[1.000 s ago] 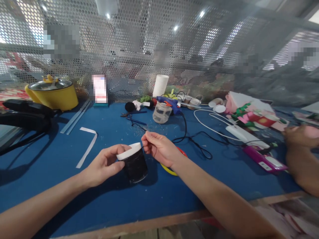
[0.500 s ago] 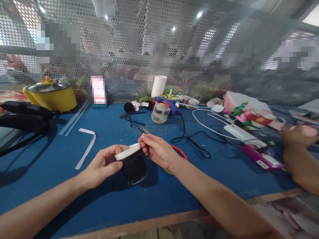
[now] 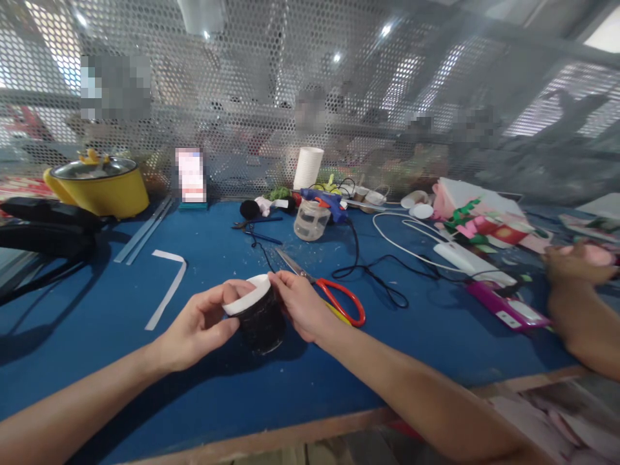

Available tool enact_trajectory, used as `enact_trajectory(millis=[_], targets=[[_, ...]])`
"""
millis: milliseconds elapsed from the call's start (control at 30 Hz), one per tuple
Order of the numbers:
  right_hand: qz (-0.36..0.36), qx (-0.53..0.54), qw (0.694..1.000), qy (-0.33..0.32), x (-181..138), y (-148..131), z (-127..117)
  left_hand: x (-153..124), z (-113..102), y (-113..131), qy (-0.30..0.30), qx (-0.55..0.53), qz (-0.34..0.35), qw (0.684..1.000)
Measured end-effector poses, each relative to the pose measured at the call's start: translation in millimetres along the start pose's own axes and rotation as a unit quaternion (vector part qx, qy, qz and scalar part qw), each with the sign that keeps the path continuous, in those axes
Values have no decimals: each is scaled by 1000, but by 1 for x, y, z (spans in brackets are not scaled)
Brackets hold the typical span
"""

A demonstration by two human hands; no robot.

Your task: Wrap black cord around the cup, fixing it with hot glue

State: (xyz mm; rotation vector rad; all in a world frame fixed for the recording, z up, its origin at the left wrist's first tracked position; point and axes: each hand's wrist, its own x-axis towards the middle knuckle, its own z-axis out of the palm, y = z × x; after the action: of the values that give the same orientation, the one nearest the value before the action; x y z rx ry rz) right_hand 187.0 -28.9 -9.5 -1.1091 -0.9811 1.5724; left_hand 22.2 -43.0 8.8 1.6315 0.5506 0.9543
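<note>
A black cup (image 3: 264, 326) with a white band (image 3: 249, 300) round its rim is held tilted between both hands, above the blue table. My left hand (image 3: 206, 320) grips it from the left, thumb on the outside and fingers at the rim. On the far right side of the rim, my right hand (image 3: 295, 297) is closed, its thumb and fingertips pinching the band at the edge. Scissors (image 3: 341, 297) with red and yellow handles lie just beyond my right hand, partly hidden by it. A bent white strip (image 3: 169, 290) rests to the left of my left hand.
A blue glue gun (image 3: 322, 197) lies across a clear jar (image 3: 310, 221); its black cord loops over the table. Pliers (image 3: 242, 226) lie nearby. A yellow pot (image 3: 99, 187) stands back left. At right are a purple power strip (image 3: 506, 307) and another person's hand (image 3: 574, 265).
My right hand has drawn slightly down and toward the cup's right side, uncovering more of the scissors. The cup has tipped a little, so more of the rim's inside shows.
</note>
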Motion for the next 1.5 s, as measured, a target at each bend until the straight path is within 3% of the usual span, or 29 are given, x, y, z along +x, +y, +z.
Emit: enact_trajectory(millis=[167,267,467,600,700,1000,1233,1500], targets=[[-50,-36,998,26,4,10,-1,1,-2,-2,-11,69,20,997],[-92,-116,987,67,8,12,-4,2,-4,-4,-16,141,19,990],[-173,-302,933,91,10,10,-4,5,-1,0,-29,264,-84,961],[-205,-371,902,78,6,10,2,7,8,2,22,230,-169,958],[-228,-404,883,75,3,9,5,9,10,2,54,194,-190,961],[-310,-414,852,84,-3,-3,-6,7,3,-5,61,197,-181,962],[-304,-450,836,86,-2,-4,-9,6,4,-6,51,190,-161,967],[-278,-456,842,75,1,1,-5,4,7,-4,33,215,-145,965]])
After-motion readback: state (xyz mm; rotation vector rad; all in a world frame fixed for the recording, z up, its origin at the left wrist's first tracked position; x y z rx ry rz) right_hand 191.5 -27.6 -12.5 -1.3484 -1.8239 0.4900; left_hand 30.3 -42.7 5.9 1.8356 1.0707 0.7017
